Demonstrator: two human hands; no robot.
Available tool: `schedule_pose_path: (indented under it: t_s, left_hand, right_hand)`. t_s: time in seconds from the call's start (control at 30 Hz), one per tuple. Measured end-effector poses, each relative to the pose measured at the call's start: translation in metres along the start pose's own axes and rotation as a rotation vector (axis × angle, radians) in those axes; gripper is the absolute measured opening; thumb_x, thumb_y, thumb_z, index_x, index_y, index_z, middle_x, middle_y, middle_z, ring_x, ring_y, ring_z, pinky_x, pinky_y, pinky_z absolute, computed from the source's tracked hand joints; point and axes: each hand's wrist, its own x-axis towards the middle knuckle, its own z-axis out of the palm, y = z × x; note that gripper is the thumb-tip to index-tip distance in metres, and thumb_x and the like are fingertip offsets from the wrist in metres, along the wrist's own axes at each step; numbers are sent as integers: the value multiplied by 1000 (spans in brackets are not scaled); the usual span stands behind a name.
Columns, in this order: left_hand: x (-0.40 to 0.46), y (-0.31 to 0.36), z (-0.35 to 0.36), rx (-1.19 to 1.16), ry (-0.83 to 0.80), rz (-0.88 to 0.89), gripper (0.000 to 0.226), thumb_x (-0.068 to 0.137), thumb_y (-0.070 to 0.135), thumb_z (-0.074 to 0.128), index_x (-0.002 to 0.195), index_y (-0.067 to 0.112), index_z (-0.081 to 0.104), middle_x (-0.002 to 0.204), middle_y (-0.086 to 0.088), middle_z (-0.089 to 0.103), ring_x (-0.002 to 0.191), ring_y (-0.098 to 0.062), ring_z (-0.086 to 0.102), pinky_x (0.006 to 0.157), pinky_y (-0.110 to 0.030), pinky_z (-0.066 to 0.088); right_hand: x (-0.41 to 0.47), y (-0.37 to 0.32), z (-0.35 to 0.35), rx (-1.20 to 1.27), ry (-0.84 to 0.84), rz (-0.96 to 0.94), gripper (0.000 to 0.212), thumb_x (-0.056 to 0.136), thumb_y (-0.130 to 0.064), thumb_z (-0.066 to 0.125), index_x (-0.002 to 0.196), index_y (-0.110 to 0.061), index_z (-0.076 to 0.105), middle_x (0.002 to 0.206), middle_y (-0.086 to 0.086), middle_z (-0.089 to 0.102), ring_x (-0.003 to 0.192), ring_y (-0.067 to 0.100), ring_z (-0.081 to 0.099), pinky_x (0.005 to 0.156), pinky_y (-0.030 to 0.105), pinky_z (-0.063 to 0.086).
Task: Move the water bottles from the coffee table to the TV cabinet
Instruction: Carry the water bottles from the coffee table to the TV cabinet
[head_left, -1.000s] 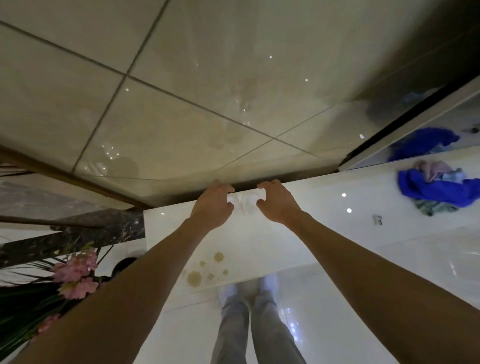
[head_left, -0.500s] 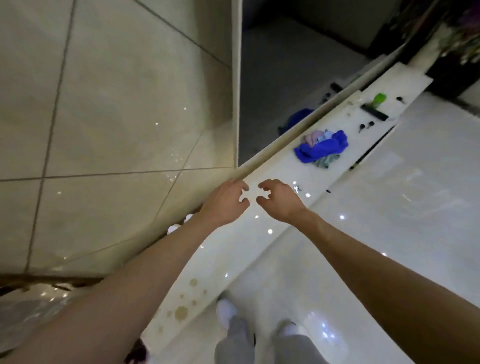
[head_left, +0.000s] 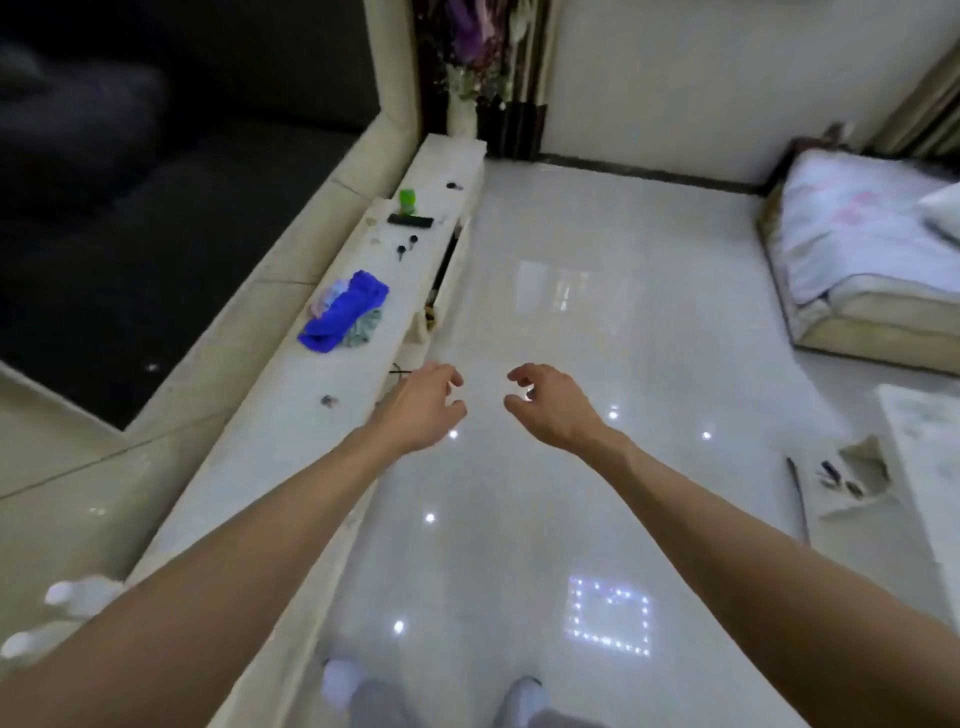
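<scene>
Two water bottles (head_left: 78, 595) stand at the near end of the TV cabinet (head_left: 291, 415), close to its wall-side edge. They are blurred, and only their pale, whitish tops show; one sits just beside the other, and whether they touch cannot be told. The cabinet is a long, low unit with a glossy white top, running along the wall from the near left corner away toward the far end of the room. At the right edge, well apart from the cabinet, a white slab corner looks like the coffee table (head_left: 930, 441).
</scene>
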Motion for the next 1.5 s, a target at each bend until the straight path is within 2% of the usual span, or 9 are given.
schedule_pose_path:
  t_s: [0.3, 0.4, 0.63, 0.8, 0.97, 1.13, 1.33, 1.5]
  left_hand:
    - [78, 245, 100, 78, -192, 374, 37, 90, 29, 53, 124, 16, 55, 120, -4, 57, 106, -24, 59, 94, -34, 46]
    - [102, 315, 131, 104, -253, 490, 37, 90, 29, 54, 124, 15, 55, 120, -5, 58, 107, -23, 58, 95, -34, 46]
    - [170, 474, 215, 156, -402, 748, 35, 90, 31, 56, 121, 16, 57, 119, -6, 58, 97, -23, 59, 90, -35, 48]
    - [203, 586, 262, 138, -526, 866, 34, 89, 29, 57, 119, 13, 59, 115, -8, 61, 96, -22, 60, 86, -34, 49]
    - [205, 677, 313, 191, -645, 1005, 31, 90, 26, 56, 118, 12, 60, 115, -7, 62, 101, -24, 60, 83, -29, 44]
    - [193, 744, 375, 270, -770, 1120, 33, 89, 28, 57, 119, 13, 59, 115, -8, 61, 100, -23, 60, 90, -34, 49]
    - [172, 811, 457, 329, -885, 1183, 33, 90, 24, 54, 120, 12, 58, 117, -9, 60, 104, -23, 58, 89, -31, 45]
    - [160, 862, 524, 394, -959, 1124, 33, 89, 23, 54, 120, 10, 58, 117, -10, 60, 105, -25, 58, 89, -33, 45]
  right_hand:
    - [-80, 212, -158, 134, 299, 382, 45, 86, -29, 57, 129, -15, 56, 129, 6, 61, 112, 21, 60, 95, 33, 46]
    - [-102, 266, -190, 163, 380, 481, 46, 86, -29, 57, 130, -14, 56, 129, 5, 60, 112, 21, 60, 92, 30, 43]
    - [-124, 389, -264, 198, 520, 708, 47, 86, -31, 55, 129, -14, 56, 132, 7, 59, 114, 22, 60, 99, 34, 46]
    - [-139, 460, -314, 236, 592, 888, 44, 87, -30, 55, 127, -14, 57, 129, 9, 59, 113, 26, 58, 96, 35, 46]
    - [-173, 517, -339, 306, 711, 1047, 45, 87, -28, 56, 129, -13, 55, 129, 9, 58, 113, 25, 58, 96, 33, 44]
    - [-213, 573, -343, 409, 792, 1206, 46, 87, -26, 55, 130, -14, 54, 131, 8, 56, 113, 24, 58, 96, 34, 44]
    - [-253, 665, -335, 537, 749, 1360, 51, 85, -24, 55, 134, -12, 49, 135, 11, 51, 118, 25, 54, 97, 35, 44]
    - [-275, 744, -335, 630, 704, 1415, 53, 86, -20, 57, 136, -11, 45, 138, 13, 49, 123, 28, 51, 99, 35, 42]
